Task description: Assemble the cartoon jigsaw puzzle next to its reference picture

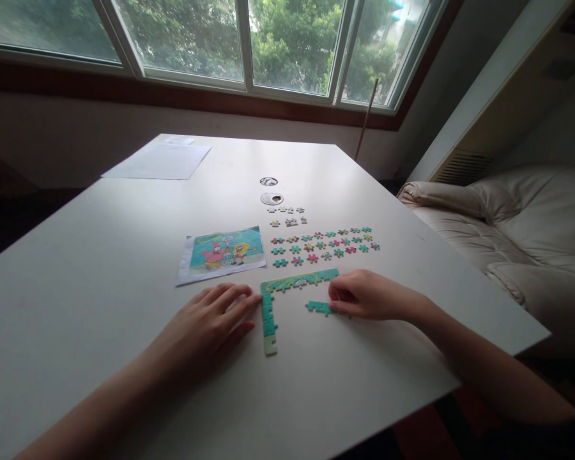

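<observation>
L hand point(223, 319) was open, palm down, w/ its fingers a bit apart & one fingertip touching the outer side of the joined edge point(268, 313), close to its corner. R hand point(367, 295) was bent in, w/ its thumb & fingertips at a short strip point(320, 307) of teal pcs; couldn't tell if it gripped the short strip or just pressed on it. All of this was on the white table point(124, 268), right in front of the person. Step in hand was prob. border-building: two sides were joined, the far one & the L one, & the short strip was inside the corner they made, apart from both. Next move seemed to call for getting the short strip straight, finding where its knobs fit, & pushing it in gently w/o breaking the joined edge. L hand looked well placed to steady that. As for looks, the joined edge was like a corner of a pic frame, mostly teal, w/ yellow-green squiggles on the far side & a pale green pc at the near end. Its outside was straight; its inside was bumpy. Past it, loose pcs point(312, 259) sat in neat rows, teal, pink & yellow, w/ a few pale pcs point(291, 222) farther back. A pic sheet point(227, 252) lay just L of the rows, prob. a guide for colors.
</observation>
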`<state>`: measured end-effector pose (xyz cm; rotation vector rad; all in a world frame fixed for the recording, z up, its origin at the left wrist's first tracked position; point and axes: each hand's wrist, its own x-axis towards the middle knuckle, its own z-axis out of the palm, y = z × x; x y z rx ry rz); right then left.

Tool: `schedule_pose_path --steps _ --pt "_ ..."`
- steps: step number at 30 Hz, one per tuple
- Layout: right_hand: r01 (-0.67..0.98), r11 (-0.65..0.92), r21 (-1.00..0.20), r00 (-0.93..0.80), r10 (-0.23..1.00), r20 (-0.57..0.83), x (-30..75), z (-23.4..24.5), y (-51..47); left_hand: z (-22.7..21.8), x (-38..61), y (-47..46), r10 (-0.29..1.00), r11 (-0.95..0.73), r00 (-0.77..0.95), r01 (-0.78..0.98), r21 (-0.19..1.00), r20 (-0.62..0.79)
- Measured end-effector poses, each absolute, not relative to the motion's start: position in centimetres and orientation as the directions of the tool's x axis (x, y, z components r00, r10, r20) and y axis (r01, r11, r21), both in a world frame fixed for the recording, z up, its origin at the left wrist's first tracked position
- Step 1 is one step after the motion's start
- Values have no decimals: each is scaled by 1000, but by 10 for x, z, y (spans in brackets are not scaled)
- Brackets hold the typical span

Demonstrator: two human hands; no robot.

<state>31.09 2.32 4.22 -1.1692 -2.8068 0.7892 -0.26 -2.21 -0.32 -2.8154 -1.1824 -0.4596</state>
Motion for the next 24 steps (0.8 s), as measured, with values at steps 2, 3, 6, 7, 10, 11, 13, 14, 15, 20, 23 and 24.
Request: schedule_pose_path --steps 2,3,6,7,10,11,13,14,15,20,23,24 --pt "676 593 -437 -714 673 -191 307 42 20 -3 -2 -22 688 -707 665 705 61 289" --pt "680 591 -433 -711 675 -194 306 43 20 -2 -2 -22 686 -709 668 703 58 288" --pt "687 588 -428 -704 684 -190 309 45 21 -3 -2 -22 680 -713 670 699 54 298" --pt "681 589 -435 -708 680 -188 311 45 23 -3 -2 -22 680 -712 668 701 54 301" --pt "632 603 -487 -746 643 -173 320 46 29 -4 -3 -22 686 -705 664 707 50 298" --pt "612 610 -503 -761 628 -163 322 46 31 -5 -3 -22 688 -704 664 708 51 292" --pt "583 620 -524 -780 608 -149 326 45 33 -5 -4 -22 687 -707 667 705 53 290" --pt "572 622 -535 -790 594 -153 326 45 34 -5 -4 -22 683 -711 670 702 51 291" --pt "561 621 -547 -800 578 -164 326 45 34 -5 -4 -22 679 -714 674 699 49 291" --pt "528 624 -576 -831 519 -200 320 44 30 -4 -3 -21 679 -716 679 696 48 280" --pt "513 651 -560 -839 517 -168 317 44 27 -4 -3 -21 674 -720 681 692 49 287" --pt "503 665 -552 -846 510 -156 316 44 26 -4 -3 -21 674 -719 680 693 48 290"
